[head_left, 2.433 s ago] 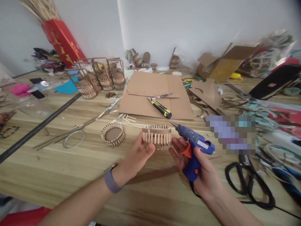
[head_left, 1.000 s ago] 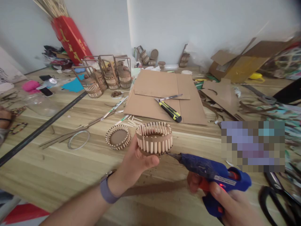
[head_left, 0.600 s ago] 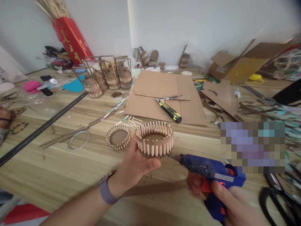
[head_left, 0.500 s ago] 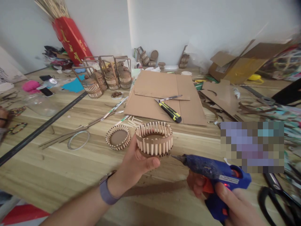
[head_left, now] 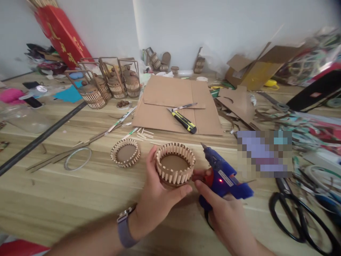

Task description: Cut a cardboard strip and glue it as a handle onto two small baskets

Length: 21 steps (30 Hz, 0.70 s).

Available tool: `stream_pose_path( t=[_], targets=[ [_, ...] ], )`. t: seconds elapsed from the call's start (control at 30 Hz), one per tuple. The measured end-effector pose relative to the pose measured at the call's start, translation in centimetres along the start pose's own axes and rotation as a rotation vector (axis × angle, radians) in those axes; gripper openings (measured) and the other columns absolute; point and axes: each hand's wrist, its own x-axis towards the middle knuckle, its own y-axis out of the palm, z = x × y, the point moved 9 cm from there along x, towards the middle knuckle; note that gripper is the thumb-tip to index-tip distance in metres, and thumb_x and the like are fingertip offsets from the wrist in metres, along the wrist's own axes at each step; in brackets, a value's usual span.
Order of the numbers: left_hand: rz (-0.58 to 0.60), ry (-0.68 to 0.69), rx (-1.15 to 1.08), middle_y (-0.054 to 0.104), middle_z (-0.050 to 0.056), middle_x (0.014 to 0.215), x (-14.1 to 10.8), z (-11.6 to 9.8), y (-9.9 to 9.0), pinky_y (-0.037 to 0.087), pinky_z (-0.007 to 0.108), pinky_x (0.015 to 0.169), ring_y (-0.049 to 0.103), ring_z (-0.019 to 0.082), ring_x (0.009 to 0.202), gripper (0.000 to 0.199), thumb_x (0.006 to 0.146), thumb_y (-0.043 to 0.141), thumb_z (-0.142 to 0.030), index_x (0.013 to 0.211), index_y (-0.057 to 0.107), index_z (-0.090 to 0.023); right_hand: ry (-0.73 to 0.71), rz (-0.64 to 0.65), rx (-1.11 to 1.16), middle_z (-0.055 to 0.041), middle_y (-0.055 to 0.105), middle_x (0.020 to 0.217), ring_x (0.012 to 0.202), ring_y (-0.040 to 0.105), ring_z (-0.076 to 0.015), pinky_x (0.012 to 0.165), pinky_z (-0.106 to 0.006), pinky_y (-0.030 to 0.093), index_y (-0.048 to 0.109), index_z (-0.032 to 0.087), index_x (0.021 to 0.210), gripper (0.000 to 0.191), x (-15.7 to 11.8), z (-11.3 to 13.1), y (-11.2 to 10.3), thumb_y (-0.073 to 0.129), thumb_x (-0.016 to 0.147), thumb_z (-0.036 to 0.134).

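My left hand holds a round basket made of pale sticks with a brown band and a brown base, its open top facing up toward me. In my right hand is a blue glue gun with a lit red light; its nozzle points up and left, beside the basket's right side. The right fingertips are close to the basket wall; whether they touch it is hard to tell. A second, shallower stick basket rests on the table to the left.
A yellow-black cutter and a pen lie on cardboard. Black scissors are at the right. Handled baskets stand at the back left. A ring, thin strips and a dark bar lie left.
The basket has tilted to show more of its inside. My right hand has moved in beside it, and the glue gun's nozzle has swung upward, away from the basket's lower edge. The view has shifted right.
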Motion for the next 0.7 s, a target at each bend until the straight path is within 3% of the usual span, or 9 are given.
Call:
stream_pose_path(
  t=[0.13,0.33,0.53,0.7],
  targets=[
    [0.044,-0.024,-0.027,0.039,0.015,0.15,-0.3,0.7,0.8,0.043,0.054,0.11,0.052,0.034,0.131,0.116,0.075,0.082,-0.038,0.152,-0.004,-0.033,-0.054,0.026,-0.053,-0.0019,0.071,0.087,0.085,0.065,-0.0219,0.084,-0.037,0.053,0.066,0.024,0.086,0.033,0.1,0.7,0.9,0.088,0.063,0.037],
    [0.004,0.04,0.086,0.037,0.016,0.152,-0.3,0.7,0.2,0.032,0.054,0.117,0.037,0.035,0.142,0.1,0.076,0.08,-0.034,0.153,0.016,-0.025,-0.107,0.005,-0.126,-0.0013,0.069,0.081,0.08,0.065,-0.021,0.078,-0.035,0.055,0.067,0.024,0.08,0.031,0.1,1.8,0.9,0.087,0.062,0.039],
    [0.016,0.05,0.08,0.045,0.016,0.146,0.0,0.7,-0.1,0.033,0.055,0.116,0.042,0.036,0.137,0.097,0.069,0.086,-0.035,0.147,0.03,-0.022,-0.103,0.035,-0.056,0.0015,0.065,0.08,0.078,0.062,-0.0175,0.078,-0.031,0.053,0.064,0.024,0.084,0.035,0.5,1.2,0.9,0.088,0.062,0.036],
    [0.017,0.038,0.077,0.048,0.016,0.144,0.2,0.8,-0.1,0.033,0.055,0.116,0.046,0.036,0.135,0.1,0.065,0.089,-0.035,0.146,0.031,-0.022,-0.083,0.021,-0.075,0.0004,0.066,0.081,0.079,0.062,-0.0178,0.078,-0.031,0.053,0.065,0.025,0.084,0.033,0.5,0.7,0.4,0.087,0.064,0.039]
  ],
)
